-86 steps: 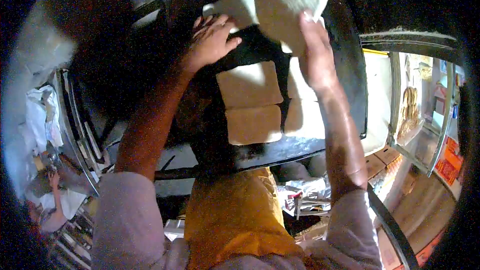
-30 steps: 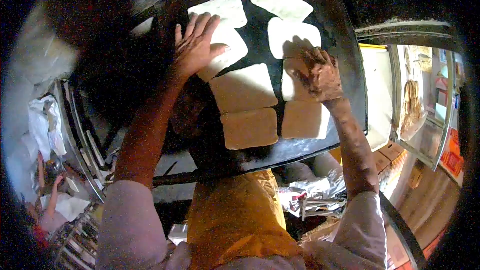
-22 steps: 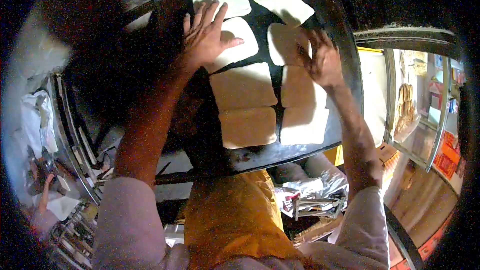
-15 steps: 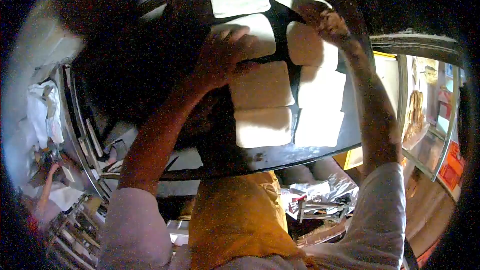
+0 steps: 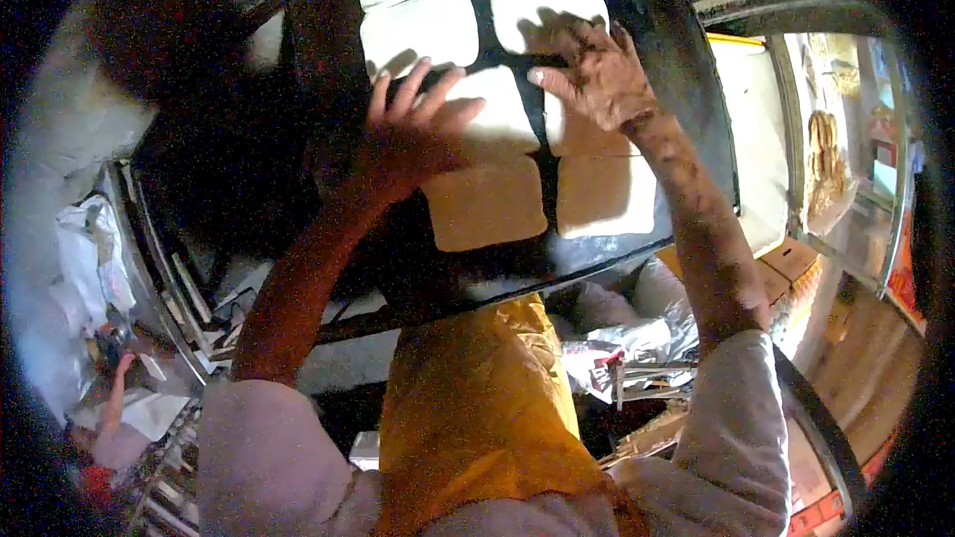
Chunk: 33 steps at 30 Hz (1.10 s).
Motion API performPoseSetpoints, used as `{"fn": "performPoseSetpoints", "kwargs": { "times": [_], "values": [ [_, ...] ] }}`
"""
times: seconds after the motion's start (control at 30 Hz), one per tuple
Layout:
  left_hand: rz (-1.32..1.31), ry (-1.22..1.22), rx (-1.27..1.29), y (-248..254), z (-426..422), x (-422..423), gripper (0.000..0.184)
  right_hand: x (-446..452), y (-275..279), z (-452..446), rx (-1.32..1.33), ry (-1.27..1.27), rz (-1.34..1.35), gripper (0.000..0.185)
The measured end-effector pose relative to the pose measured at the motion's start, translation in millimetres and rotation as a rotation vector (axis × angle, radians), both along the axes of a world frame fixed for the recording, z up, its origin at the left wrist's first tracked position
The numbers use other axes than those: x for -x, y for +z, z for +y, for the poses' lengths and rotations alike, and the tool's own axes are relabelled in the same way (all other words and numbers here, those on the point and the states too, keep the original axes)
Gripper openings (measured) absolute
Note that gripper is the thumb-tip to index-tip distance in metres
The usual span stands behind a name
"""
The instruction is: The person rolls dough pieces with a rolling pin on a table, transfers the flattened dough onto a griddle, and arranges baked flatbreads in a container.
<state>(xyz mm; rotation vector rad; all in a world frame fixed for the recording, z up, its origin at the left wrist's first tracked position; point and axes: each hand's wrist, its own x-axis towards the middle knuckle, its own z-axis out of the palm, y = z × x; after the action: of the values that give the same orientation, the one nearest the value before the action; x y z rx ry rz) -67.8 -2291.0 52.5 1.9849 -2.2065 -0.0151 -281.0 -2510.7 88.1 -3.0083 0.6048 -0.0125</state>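
Note:
Flat, pale, rounded slabs that look like dough lie in two columns on a dark tabletop. My left hand has its fingers spread over the edge of a left-column slab; a second left slab lies just beyond the fingertips. Over the right column, my right hand is spread, its fingers on or just above a slab and its palm above the one nearer me. Whether the palms touch is unclear. Closest to me are a left slab and a right slab, partly shaded.
At the right stands a lit glass-fronted case with brown goods inside. Plastic-wrapped bundles sit below the table's near edge. Another person's arm shows at far left. Deep shadow covers the table's left side.
Both hands have come back toward me, to slabs nearer in each column. The far right slab, tilted before under my right hand, now lies straighter beside its neighbour. The view has shifted.

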Motion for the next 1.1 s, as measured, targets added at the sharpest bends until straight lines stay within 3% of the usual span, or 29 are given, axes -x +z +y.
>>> {"fn": "performPoseSetpoints", "kwargs": {
  "times": [0.13, 0.2, 0.27, 0.3, 0.37, 0.5, 0.57, 0.6, 0.67, 0.73, 0.8, 0.83, 0.87, 0.93, 1.0, 1.03, 1.07, 1.1],
  "values": [
    [0.119, 0.053, -0.047, 15, 1, 9, 0.063, 49, 29, 19, -0.174, -0.235, -0.23, 0.061],
    [0.253, 0.041, 0.073, 25, -9, 33, 0.037, 95, 13, 54, -0.038, -0.21, -0.213, 0.059],
    [0.33, 0.217, 0.031, 31, -29, 68, 0.03, 114, 22, 91, 0.001, -0.176, -0.234, 0.058],
    [0.304, 0.28, 0.061, 35, -37, 82, 0.03, 117, 5, 100, -0.02, -0.204, -0.059, 0.059],
    [0.192, 0.356, 0.066, 32, -47, 101, 0.031, 111, 3, 110, -0.173, -0.258, -0.023, 0.056],
    [0.186, 0.401, -0.059, 23, -59, 99, 0.027, 113, 22, 123, -0.398, -0.35, -0.331, 0.053],
    [0.159, 0.453, -0.145, 28, -56, 104, 0.026, 128, 18, 139, -0.771, -0.544, -0.681, 0.054],
    [0.192, 0.439, -0.04, 26, -50, 107, 0.028, 134, 20, 148, -0.762, -0.55, -0.687, 0.054],
    [0.281, 0.469, -0.031, 28, -43, 109, 0.028, 139, 28, 169, -1.124, -0.701, -0.815, 0.055],
    [0.464, 0.321, 0.243, 37, -27, 121, 0.027, 142, 23, 186, -1.273, -0.766, -0.901, 0.054],
    [0.495, 0.072, 0.356, 71, -2, 149, 0.025, 149, 12, 199, -1.703, -0.987, -0.953, 0.063],
    [0.492, -0.021, 0.31, 95, 18, 169, 0.022, 156, 25, 206, -2.066, -0.878, -1.035, 0.077],
    [0.53, -0.136, 0.236, 114, 41, 193, 0.022, 166, 37, 213, -2.068, -0.871, -1.04, 0.077],
    [0.705, -0.302, 0.154, 131, 85, 224, 0.038, 185, 50, 223, -2.389, -0.566, -1.154, 0.091],
    [0.72, -0.141, 0.181, 132, 106, 232, 0.053, 204, 50, 229, -2.378, -0.59, -1.179, 0.098],
    [0.647, -0.073, 0.105, 111, 112, 224, 0.064, 216, 48, 231, -2.397, -0.608, -1.226, 0.097],
    [0.365, 0.036, -0.093, 91, 121, 223, 0.074, 228, 48, 234, -2.417, -0.627, -1.271, 0.096],
    [0.236, -0.036, -0.187, 79, 124, 223, 0.079, 236, 53, 237, -2.297, -0.759, -1.316, 0.095]
  ]
}}
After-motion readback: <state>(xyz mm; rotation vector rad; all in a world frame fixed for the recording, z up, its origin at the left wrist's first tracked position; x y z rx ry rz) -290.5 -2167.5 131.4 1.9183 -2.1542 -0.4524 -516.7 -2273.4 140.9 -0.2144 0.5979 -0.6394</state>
